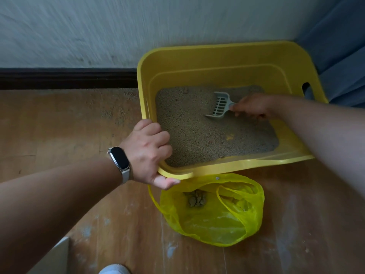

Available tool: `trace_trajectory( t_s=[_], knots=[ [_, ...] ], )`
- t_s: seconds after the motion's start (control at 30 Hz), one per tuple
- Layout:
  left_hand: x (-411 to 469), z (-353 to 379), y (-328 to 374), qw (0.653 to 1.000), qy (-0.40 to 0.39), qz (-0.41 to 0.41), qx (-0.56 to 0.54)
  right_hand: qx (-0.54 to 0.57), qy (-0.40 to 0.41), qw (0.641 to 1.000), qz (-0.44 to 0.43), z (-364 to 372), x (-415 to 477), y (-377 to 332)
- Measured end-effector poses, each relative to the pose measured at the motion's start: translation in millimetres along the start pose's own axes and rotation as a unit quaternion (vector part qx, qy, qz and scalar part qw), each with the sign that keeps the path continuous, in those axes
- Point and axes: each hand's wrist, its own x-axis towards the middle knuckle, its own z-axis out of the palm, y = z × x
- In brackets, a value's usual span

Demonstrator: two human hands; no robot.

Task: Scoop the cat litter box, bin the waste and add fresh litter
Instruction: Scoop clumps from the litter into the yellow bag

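Observation:
A yellow litter box (221, 56) stands on the wooden floor against the wall, its bottom covered with grey-beige litter (189, 131). My left hand (150, 153) grips the box's near left corner rim, fingers inside and thumb underneath. My right hand (254, 106) holds the handle of a pale slotted scoop (219, 105), whose blade rests tilted on the litter in the far middle of the box. In front of the box lies an open yellow plastic bag (213, 220) with a few clumps of waste (196, 198) inside.
A white wall with a dark skirting board (67, 78) runs behind the box. Blue fabric (341, 56) hangs at the right. Scattered litter grains (116, 111) lie on the floor left of the box. A pale object's edge (57, 254) and a light shoe tip (115, 269) sit at the bottom.

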Motion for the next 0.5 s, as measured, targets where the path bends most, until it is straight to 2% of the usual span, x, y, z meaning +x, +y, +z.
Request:
trace_trajectory(
  t_s=[0.17, 0.5],
  knots=[
    [-0.2, 0.2, 0.0, 1.000, 0.007, 0.000, -0.004, -0.077, 0.022, 0.995, -0.054, -8.5, 11.7, -10.8],
    [-0.3, -0.6, 0.4, 1.000, -0.005, 0.002, -0.004, -0.055, -0.044, 0.992, -0.101, -7.7, 30.4, -41.1]
  ],
)
